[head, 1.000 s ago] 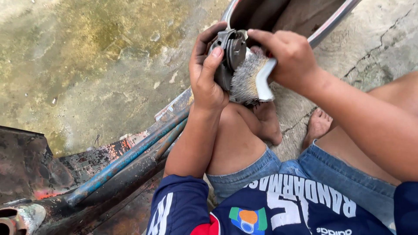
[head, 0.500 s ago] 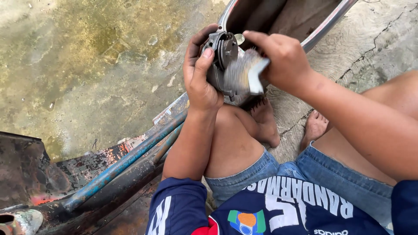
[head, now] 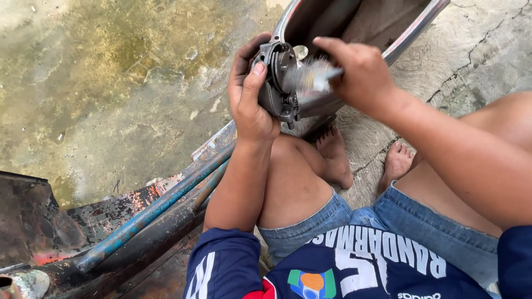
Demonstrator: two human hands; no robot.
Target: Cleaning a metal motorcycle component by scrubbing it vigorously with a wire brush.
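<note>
Since a second ago the paintbrush (head: 313, 75) has swung up from below the part to lie across its face, its bristles now blurred with motion, and both hands have drifted slightly up and left. The left hand (head: 249, 97) is clamped around a dark grey metal engine part (head: 277, 83), thumb pressed along its near side and fingers curled behind it, holding it above the bent left knee. The right hand (head: 360, 69) is closed on the paintbrush's pale handle, bristles touching the part.

Just behind the hands sits a metal basin (head: 413, 33) with a bright rim, its inside dull and grimy. The ground is rough concrete (head: 471, 61), cracked at the right and marked with curved scrape lines near the bare feet; to the left it is wet and stained green and brown (head: 111, 72). At lower left lies a rusted metal frame (head: 50, 221) with flaking orange paint and two worn blue tubes (head: 160, 202) running diagonally beside the left forearm. The person sits in denim shorts and a navy jersey, outdoors in daylight.
</note>
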